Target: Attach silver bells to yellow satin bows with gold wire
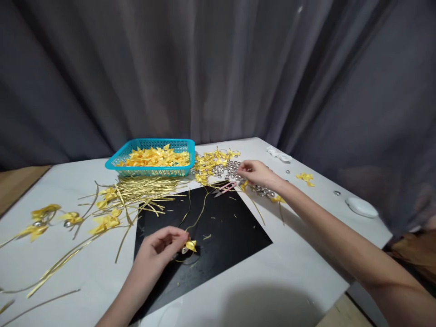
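Note:
My left hand (163, 247) is over the black mat, with thumb and fingertips pinched on a yellow ribbon bow (191, 245). A small silver bell (184, 250) hangs by the bow, and gold cord (200, 213) trails from it up the mat. My right hand (255, 172) reaches to the pile of small silver bells (231, 169). Its thumb and forefinger are closed together at the edge of the pile; whatever they pinch is too small to make out. Pink-handled thread snips (225, 188) lie just below, at the mat's top edge.
A blue plastic basket (150, 171) holds many yellow bows. Gold cords (146, 188) lie in front of it, with finished-looking bows (107, 221) to the left. The black mat (235, 240) bears cord scraps. A white oval object (361, 207) sits near the right edge; grey curtain (218, 68) hangs behind.

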The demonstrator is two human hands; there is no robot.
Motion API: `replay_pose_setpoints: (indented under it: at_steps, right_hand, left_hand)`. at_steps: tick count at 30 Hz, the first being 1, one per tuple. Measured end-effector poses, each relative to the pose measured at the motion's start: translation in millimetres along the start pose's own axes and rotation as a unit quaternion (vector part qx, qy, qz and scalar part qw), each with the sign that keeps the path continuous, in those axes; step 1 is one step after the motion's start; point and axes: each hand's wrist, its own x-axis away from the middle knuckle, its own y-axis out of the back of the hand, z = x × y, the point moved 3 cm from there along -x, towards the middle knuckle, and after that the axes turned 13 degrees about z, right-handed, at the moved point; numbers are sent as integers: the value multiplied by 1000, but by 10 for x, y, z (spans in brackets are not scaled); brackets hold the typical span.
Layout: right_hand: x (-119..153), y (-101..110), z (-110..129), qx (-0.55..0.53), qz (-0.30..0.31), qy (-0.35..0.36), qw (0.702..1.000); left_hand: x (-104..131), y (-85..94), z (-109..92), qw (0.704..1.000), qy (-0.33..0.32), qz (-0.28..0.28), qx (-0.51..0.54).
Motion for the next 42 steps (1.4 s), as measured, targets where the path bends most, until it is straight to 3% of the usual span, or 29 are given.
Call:
replay_pose_setpoints:
  at_steps: [3, 7, 13, 17, 23, 29, 34, 39, 42]
  right_hand:
    - [201, 3, -183, 79, -16, 21, 997]
    - [289, -229, -180, 171, 15, 103, 980]
    - [79, -447, 13, 262, 63, 246, 931]
    - [-34, -516, 82, 271, 75, 274, 920]
    - [0, -579, 76, 190, 14, 217, 957]
    - [73, -516, 82, -2, -37, 96, 995]
    - [147, -546, 122, -178, 69, -3, 982]
    - [303, -579, 174, -286, 174, -35, 942]
    - [456, -735, 240, -314, 273, -54, 908]
  left_hand:
    - [5, -10, -1, 999, 5, 5, 39]
    - [56, -7, -47, 999, 19, 10, 43]
    - [115, -12, -66, 999, 15, 33, 39]
    - [111, -27, -40, 998, -3, 56, 37]
    - [97, -17, -21, 997, -31, 70, 26]
    - [75, -13, 2, 997, 9, 64, 47]
    - [39, -36, 1, 995, 28, 79, 56]
    - [22, -31, 5, 995, 44, 88, 24]
    - [21, -36, 1, 996, 41, 63, 39]
